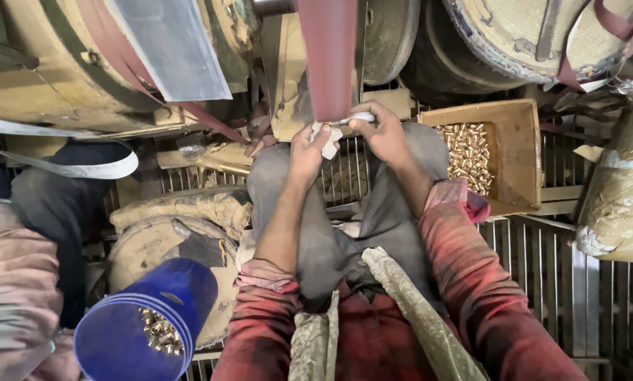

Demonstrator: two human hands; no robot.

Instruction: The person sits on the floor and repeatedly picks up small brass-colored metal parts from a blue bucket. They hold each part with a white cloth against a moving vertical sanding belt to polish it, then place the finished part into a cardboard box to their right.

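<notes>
Top centre of frame: both hands meet at a red belt [328, 56] that runs down from the top edge. Left hand [308, 149] is closed on a white rag [323, 138], pinched betw. thumb & fingers, right at the belt's lower end. Right hand [381, 130] is closed round a small metal rod [354, 119], silvery, lying roughly horizontal w/ its tip at the belt's bottom edge, touching or just beside the rag; can't tell which. Sleeves are red plaid, forearms reach up from bottom centre over grey-trousered knees. Right of the hands, upper right: a wood box [517, 152] w/ a heap of small brass pieces [469, 156]. Lower left: a blue bucket [147, 321], tilted, more brass pieces inside. Far left edge: another person's sleeve [9, 282], pinkish. Big dusty wheels [521, 32] across the top.
</notes>
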